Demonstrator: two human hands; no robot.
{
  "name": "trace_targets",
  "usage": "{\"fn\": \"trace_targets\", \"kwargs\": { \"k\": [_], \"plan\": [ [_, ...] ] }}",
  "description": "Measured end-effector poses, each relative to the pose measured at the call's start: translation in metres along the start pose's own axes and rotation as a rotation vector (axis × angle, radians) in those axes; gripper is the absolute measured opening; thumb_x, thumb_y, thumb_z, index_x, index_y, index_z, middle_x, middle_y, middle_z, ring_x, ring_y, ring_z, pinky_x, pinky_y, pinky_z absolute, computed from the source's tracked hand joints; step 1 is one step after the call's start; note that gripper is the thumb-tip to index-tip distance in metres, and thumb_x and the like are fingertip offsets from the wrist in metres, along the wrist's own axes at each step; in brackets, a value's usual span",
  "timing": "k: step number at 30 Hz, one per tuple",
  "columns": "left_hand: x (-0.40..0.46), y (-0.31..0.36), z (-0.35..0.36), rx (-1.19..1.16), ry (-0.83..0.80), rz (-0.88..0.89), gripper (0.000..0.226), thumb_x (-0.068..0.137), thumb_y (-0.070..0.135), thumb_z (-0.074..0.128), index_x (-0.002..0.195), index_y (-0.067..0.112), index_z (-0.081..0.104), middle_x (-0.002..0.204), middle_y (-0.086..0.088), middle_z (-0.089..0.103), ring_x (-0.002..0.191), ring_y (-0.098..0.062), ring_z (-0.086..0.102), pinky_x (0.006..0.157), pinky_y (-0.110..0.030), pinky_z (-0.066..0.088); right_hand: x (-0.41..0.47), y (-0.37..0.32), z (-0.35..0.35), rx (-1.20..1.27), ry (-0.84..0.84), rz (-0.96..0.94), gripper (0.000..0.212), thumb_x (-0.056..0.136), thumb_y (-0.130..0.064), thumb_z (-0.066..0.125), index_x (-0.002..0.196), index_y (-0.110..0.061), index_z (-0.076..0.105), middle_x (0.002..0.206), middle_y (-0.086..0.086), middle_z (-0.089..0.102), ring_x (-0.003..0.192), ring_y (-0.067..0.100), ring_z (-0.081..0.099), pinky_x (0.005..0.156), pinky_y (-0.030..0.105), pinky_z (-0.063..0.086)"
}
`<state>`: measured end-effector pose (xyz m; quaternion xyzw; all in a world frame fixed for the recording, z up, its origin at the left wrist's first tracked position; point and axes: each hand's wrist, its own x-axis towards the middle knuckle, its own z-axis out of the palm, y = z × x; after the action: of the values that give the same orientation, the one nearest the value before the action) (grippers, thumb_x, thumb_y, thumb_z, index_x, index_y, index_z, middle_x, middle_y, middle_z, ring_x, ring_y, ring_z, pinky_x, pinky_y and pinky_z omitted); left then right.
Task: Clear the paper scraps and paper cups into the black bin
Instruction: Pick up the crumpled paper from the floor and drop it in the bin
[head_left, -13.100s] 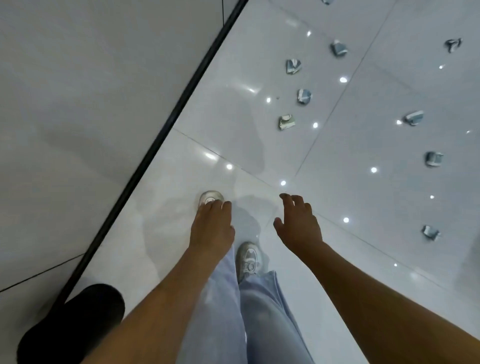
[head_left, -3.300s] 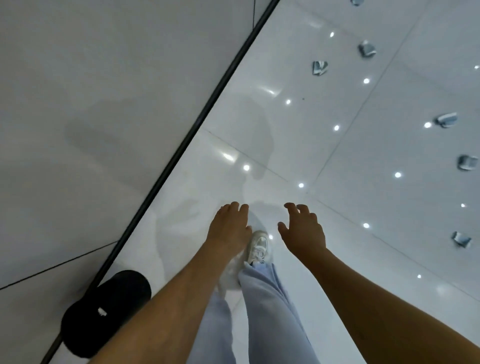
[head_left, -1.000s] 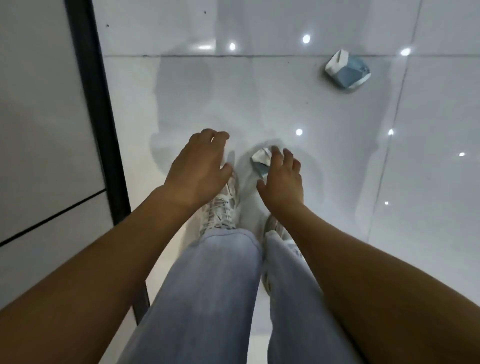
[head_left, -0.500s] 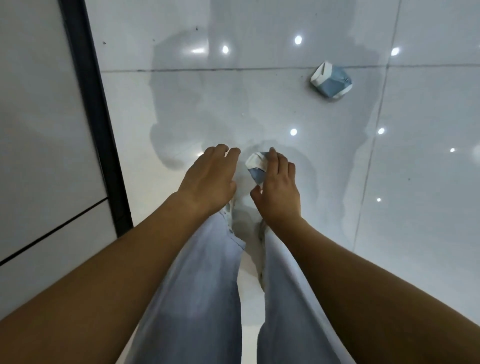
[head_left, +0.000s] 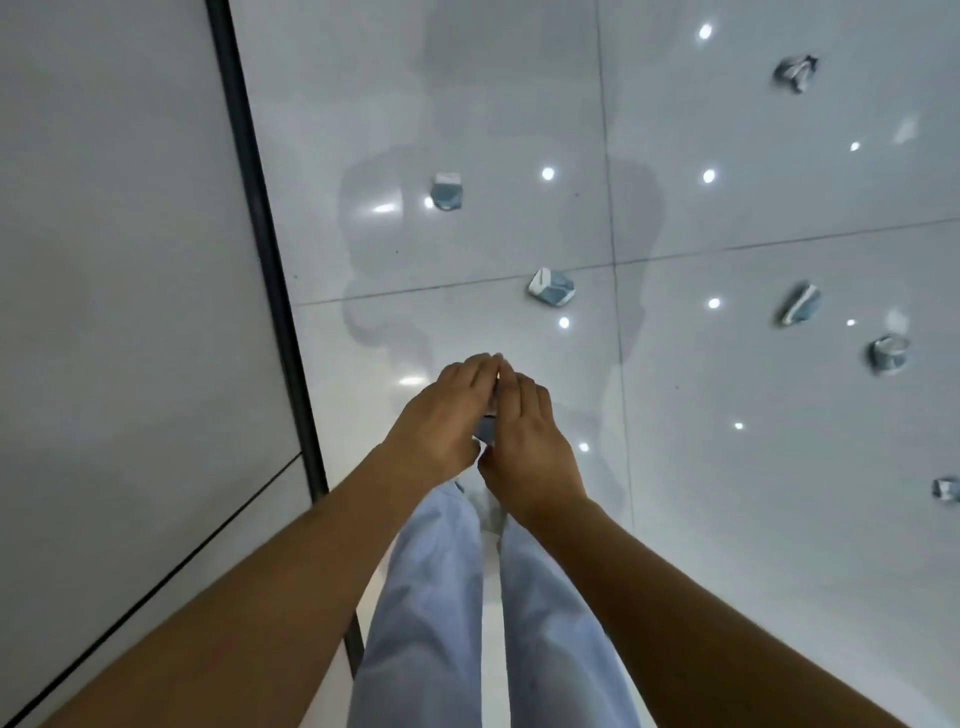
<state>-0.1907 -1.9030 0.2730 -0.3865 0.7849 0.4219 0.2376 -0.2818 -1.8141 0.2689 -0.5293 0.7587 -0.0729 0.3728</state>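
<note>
- Both hands meet in front of the legs: the left hand (head_left: 441, 415) and the right hand (head_left: 524, 441) are pressed close, fingertips touching at the top, with a small crushed blue-and-white paper cup (head_left: 485, 428) wedged between them.
- Only a sliver of that cup shows in the gap between the palms, so I cannot tell which way it points or how its long axis lies.
- Fingers on both hands curve inward around it; which hand truly bears it, I cannot tell.
- The step, as I read it: one piece gathered, carry-off pending. The black bin is not in view, so the next move calls for turning to find it while keeping the cup cupped.
- Just beyond the fingertips lies another crumpled blue-and-white cup (head_left: 551, 287), on its side, long axis running left to right.
- Farther past it, toward the dark wall strip (head_left: 260, 234), sits a third (head_left: 447, 191).
- Well off to the right of the fingers, more scraps dot the glossy white tiled floor (head_left: 727, 519).
</note>
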Motion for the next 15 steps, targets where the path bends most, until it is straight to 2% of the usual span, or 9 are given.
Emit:
{"fn": "trace_targets", "kwargs": {
  "k": [2, 5, 7, 10, 15],
  "plan": [
    [-0.008, 0.014, -0.017, -0.003, 0.003, 0.026, 0.086, 0.081, 0.009, 0.067, 0.151, 0.016, 0.015, 0.152, 0.002, 0.026, 0.137, -0.015, 0.029, 0.102, -0.023, 0.038, -0.004, -0.013, -0.021, 0.017, -0.001, 0.014, 0.076, 0.080, -0.002, 0.062, 0.147, 0.004, 0.027, 0.136, 0.016, 0.046, 0.123, 0.027, 0.046, 0.085, 0.030, 0.053],
    [-0.013, 0.026, -0.039, 0.084, -0.004, 0.055, 0.072, 0.081, 0.010, 0.063, 0.144, 0.015, 0.028, 0.134, 0.001, 0.042, 0.119, -0.016, 0.042, 0.078, -0.020, 0.038, -0.004, -0.024, -0.044, 0.015, -0.015, 0.028, 0.076, 0.085, -0.006, 0.056, 0.150, 0.000, 0.017, 0.144, 0.012, 0.037, 0.131, 0.022, 0.036, 0.087, 0.024, 0.048],
    [-0.013, 0.030, -0.051, 0.165, -0.005, 0.068, 0.062, 0.082, 0.010, 0.060, 0.139, 0.015, 0.034, 0.126, 0.000, 0.045, 0.110, -0.016, 0.046, 0.071, -0.021, 0.034, -0.002, -0.028, -0.054, 0.000, -0.040, 0.041, 0.079, 0.085, -0.005, 0.053, 0.152, -0.004, 0.012, 0.147, 0.008, 0.032, 0.133, 0.017, 0.032, 0.085, 0.019, 0.045],
    [-0.009, 0.036, -0.066, 0.229, -0.002, 0.056, 0.055, 0.083, 0.013, 0.060, 0.133, 0.014, 0.039, 0.119, -0.001, 0.047, 0.105, -0.017, 0.048, 0.069, -0.023, 0.035, 0.008, -0.031, -0.064, -0.010, -0.044, 0.062, 0.081, 0.085, -0.006, 0.055, 0.153, -0.007, 0.010, 0.148, 0.006, 0.031, 0.132, 0.015, 0.034, 0.084, 0.020, 0.048],
    [0.008, 0.040, -0.079, 0.255, 0.024, -0.010, 0.046, 0.081, 0.018, 0.065, 0.123, 0.017, 0.045, 0.115, -0.001, 0.050, 0.104, -0.018, 0.051, 0.071, -0.024, 0.037, 0.029, -0.023, -0.078, -0.019, -0.068, 0.068, 0.090, 0.086, -0.017, 0.067, 0.153, -0.010, 0.008, 0.154, 0.006, 0.025, 0.139, 0.018, 0.029, 0.100, 0.023, 0.041]
  ]
}}
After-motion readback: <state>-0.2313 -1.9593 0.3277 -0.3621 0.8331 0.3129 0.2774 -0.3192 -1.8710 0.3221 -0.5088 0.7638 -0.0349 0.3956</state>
